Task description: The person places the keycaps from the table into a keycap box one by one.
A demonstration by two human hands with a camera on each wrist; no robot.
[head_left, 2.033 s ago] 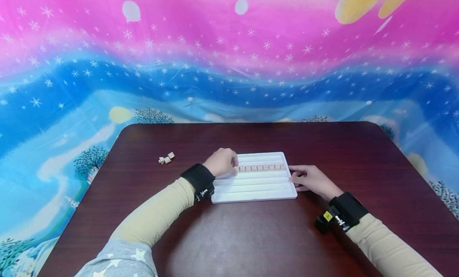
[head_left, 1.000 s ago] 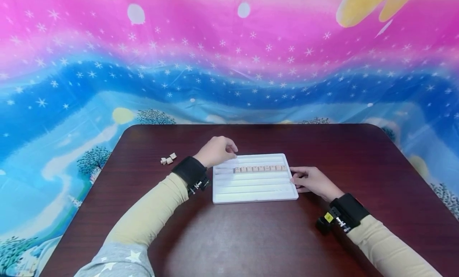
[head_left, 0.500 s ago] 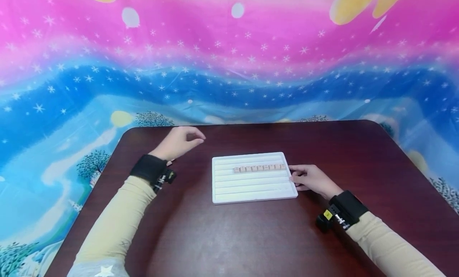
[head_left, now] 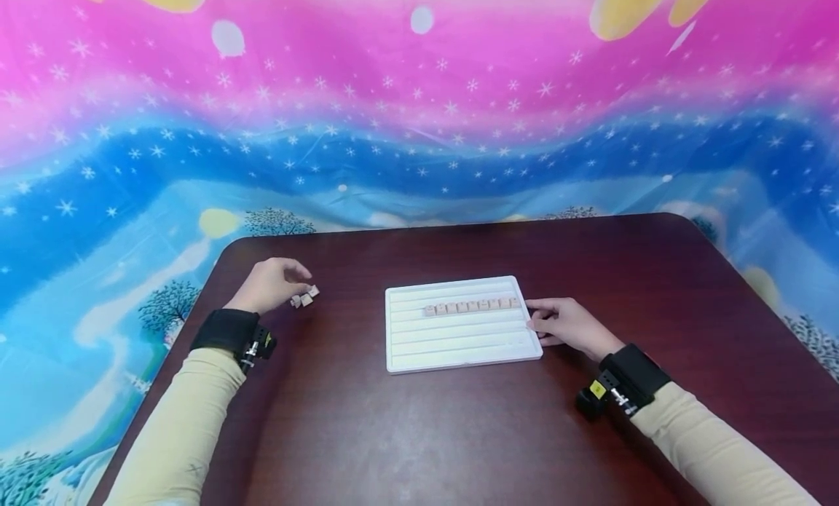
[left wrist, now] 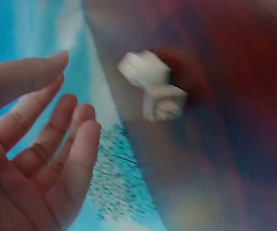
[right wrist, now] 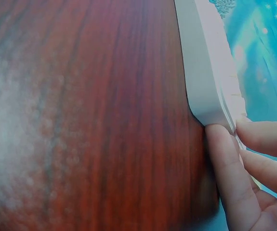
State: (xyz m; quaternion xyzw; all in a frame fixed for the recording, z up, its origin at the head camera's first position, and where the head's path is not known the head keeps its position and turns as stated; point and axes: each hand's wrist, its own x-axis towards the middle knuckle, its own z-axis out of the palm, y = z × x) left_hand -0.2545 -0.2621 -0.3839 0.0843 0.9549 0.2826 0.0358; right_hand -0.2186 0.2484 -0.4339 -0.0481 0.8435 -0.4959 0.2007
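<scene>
My left hand (head_left: 272, 284) hovers over a small pile of loose beige keycaps (head_left: 305, 300) on the left of the table, its fingers loosely bent and holding nothing. Blurred in the left wrist view, these keycaps (left wrist: 164, 103) lie apart from the fingertips. A white ridged tray (head_left: 459, 349) lies mid-table, with a row of beige keycaps (head_left: 472, 306) along one of its upper channels, reaching the right end. My right hand (head_left: 577, 327) holds the tray's right edge. In the right wrist view, the thumb (right wrist: 266, 137) is at the rim and a finger lies against the side wall.
The dark reddish-brown table (head_left: 419, 433) has rounded far corners. Behind it hangs a pink and blue patterned cloth (head_left: 419, 127). Black straps with small cameras (head_left: 226, 335) sit on both wrists.
My left hand has left the row's left end in the tray, moving left and then down to the loose keycaps. The right hand has stayed at the tray's edge.
</scene>
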